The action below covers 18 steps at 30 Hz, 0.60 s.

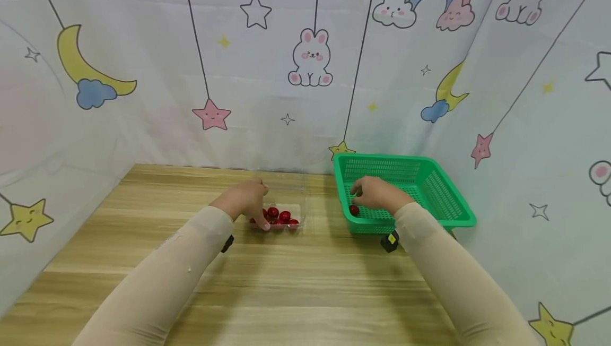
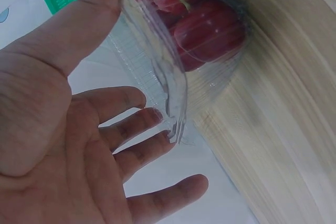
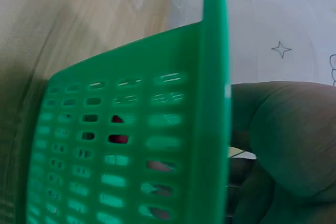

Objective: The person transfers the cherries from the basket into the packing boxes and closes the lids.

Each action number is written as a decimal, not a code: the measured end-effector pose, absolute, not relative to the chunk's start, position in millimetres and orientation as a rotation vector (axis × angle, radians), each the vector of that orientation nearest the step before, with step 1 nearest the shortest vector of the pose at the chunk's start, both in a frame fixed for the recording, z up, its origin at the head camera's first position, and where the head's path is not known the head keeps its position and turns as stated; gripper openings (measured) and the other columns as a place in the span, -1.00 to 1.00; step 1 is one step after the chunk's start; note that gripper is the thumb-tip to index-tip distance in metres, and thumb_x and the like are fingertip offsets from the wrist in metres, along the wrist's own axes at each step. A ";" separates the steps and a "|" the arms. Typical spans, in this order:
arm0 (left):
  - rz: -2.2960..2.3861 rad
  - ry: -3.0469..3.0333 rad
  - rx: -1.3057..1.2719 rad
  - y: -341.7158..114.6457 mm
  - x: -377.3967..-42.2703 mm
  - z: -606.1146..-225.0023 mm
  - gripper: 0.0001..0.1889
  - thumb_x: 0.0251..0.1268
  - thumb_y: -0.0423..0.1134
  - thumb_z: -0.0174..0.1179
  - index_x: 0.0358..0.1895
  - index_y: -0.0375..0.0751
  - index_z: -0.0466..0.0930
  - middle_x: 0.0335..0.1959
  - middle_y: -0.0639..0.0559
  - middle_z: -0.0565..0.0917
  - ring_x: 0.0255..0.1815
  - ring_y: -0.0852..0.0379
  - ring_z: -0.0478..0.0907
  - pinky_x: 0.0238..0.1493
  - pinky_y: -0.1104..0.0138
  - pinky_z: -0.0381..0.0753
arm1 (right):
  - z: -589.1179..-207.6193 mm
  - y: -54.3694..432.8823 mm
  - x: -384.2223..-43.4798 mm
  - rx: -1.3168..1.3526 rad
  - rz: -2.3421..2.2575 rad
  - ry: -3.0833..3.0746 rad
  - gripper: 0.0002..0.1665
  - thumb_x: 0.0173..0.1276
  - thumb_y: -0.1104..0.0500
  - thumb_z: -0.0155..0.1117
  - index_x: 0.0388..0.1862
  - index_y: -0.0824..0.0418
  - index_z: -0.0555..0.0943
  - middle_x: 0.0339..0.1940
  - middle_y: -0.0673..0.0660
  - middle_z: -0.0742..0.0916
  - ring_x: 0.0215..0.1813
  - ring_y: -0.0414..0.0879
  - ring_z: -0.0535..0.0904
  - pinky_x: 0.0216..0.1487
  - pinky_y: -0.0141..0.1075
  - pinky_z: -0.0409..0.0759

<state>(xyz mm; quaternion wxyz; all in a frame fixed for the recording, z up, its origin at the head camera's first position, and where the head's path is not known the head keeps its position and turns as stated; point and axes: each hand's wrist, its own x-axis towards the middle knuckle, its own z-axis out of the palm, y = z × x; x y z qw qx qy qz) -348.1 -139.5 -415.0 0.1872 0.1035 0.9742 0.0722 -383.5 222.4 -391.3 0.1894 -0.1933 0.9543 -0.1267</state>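
A clear plastic box [image 1: 304, 202] holds several dark red cherries [image 1: 285, 215]. My left hand [image 1: 248, 201] is at the box's left side, its thumb by the front edge. In the left wrist view the fingers are spread and fairly straight, some touching the clear rim [image 2: 176, 98], and a cherry [image 2: 212, 31] shows through the plastic. My right hand [image 1: 374, 193] is inside the green basket [image 1: 453, 197], fingers loosely bent. A single cherry [image 1: 354, 210] lies just below its fingertips. In the right wrist view the basket wall [image 3: 126, 129] hides most of the fingers.
Both containers stand on a wood-grain table [image 1: 286, 293], near its back edge. A white curtain [image 1: 267, 70] printed with stars, moons and rabbits hangs behind and at both sides. The basket's right end comes close to the curtain.
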 end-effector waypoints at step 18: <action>0.235 2.745 0.278 -139.7 -344.5 -411.7 0.23 0.14 0.17 0.79 0.81 -0.20 0.32 0.82 -0.28 0.28 0.76 -0.37 0.37 0.66 -0.27 0.52 | -426.0 230.9 -398.9 -0.738 -0.322 2.567 -0.75 0.73 0.25 0.34 0.19 0.18 0.89 0.15 0.13 0.89 0.17 0.02 0.80 0.20 -0.02 0.84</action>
